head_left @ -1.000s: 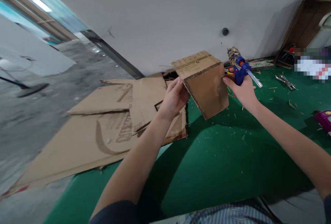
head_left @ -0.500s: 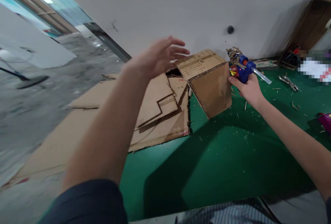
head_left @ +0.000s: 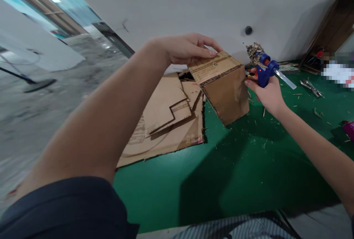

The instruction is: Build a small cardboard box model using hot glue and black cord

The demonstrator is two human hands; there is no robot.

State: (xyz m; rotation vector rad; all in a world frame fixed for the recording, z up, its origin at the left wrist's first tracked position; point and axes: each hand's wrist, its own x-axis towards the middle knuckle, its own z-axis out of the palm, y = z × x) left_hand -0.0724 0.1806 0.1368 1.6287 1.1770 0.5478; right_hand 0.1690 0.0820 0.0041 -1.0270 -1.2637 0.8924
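A small cardboard box (head_left: 226, 93) is tilted over the green table, its corrugated edges showing along the top panel. My left hand (head_left: 190, 49) is at the far left edge of that panel, thumb on top and fingers bent over the back, the fingertips partly hidden. My right hand (head_left: 268, 93) is closed around a blue hot glue gun (head_left: 264, 75). A clear glue stick (head_left: 286, 79) pokes out of its rear, and cardboard scraps cling around its front. The right thumb touches or lies very near the box's right edge.
Flat cardboard sheets (head_left: 166, 121) are stacked to the left of the box. Metal pliers (head_left: 311, 88) lie at right among scraps on the green table (head_left: 155, 194). A brown box (head_left: 323, 36) stands at the far right against the white wall (head_left: 177, 3). A purple packet (head_left: 349, 130) sits at the right edge.
My left hand has moved right, from spread fingers beside the box onto its top panel. My right hand still holds the hot glue gun, almost unmoved.
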